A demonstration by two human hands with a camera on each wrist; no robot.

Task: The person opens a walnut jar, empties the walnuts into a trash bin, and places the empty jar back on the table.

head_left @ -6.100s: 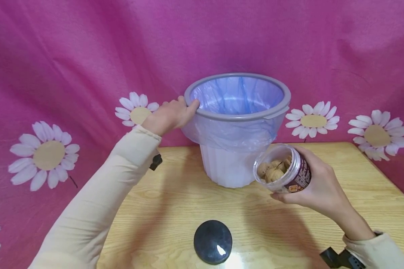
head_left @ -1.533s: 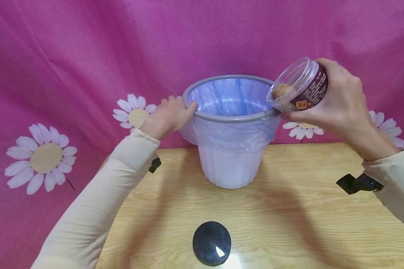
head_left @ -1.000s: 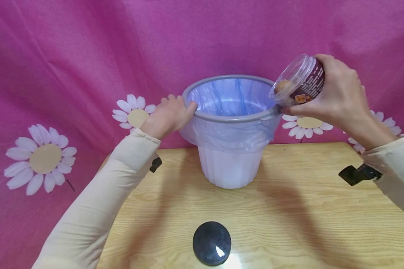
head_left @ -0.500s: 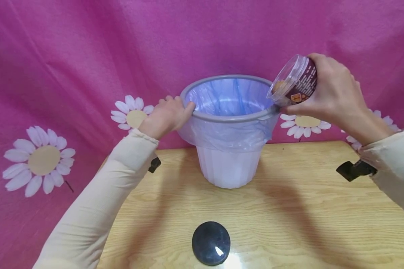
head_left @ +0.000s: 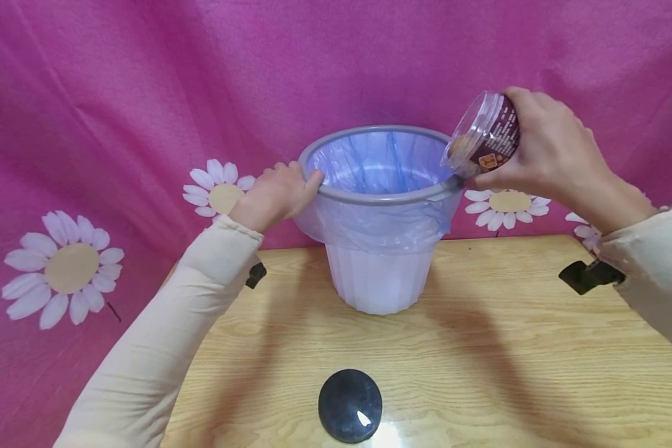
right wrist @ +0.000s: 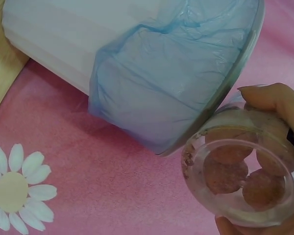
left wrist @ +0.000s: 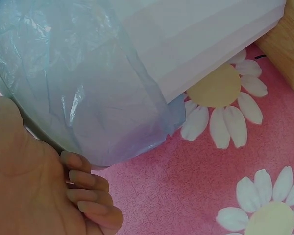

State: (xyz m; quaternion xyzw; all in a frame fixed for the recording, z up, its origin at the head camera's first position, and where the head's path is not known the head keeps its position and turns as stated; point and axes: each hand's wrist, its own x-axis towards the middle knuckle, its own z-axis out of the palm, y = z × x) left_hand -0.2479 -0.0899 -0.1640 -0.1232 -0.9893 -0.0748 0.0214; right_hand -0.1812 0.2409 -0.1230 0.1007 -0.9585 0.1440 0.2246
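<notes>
A white ribbed waste bin (head_left: 379,283) with a grey rim and a translucent blue liner bag (head_left: 369,227) stands upright on the table. My left hand (head_left: 277,194) grips the rim at its left side, thumb on top and fingers curled beneath, as the left wrist view shows. At the right side of the rim, my right hand (head_left: 554,143) holds a clear jar (head_left: 490,134) with a dark brown label. The jar leans, its open mouth overlapping the rim in the head view. Several walnuts (right wrist: 225,174) show through the jar's bottom in the right wrist view.
A round glossy black lid (head_left: 350,406) lies on the wooden table (head_left: 291,336) near the front. Pink cloth (head_left: 336,62) with white daisies hangs right behind the bin. Black wrist mounts (head_left: 588,277) stick out from the sleeves.
The jar has risen from low in front of the bin to the right rim and tilted over. In the last second it has shifted slightly left. My left hand keeps its grip.
</notes>
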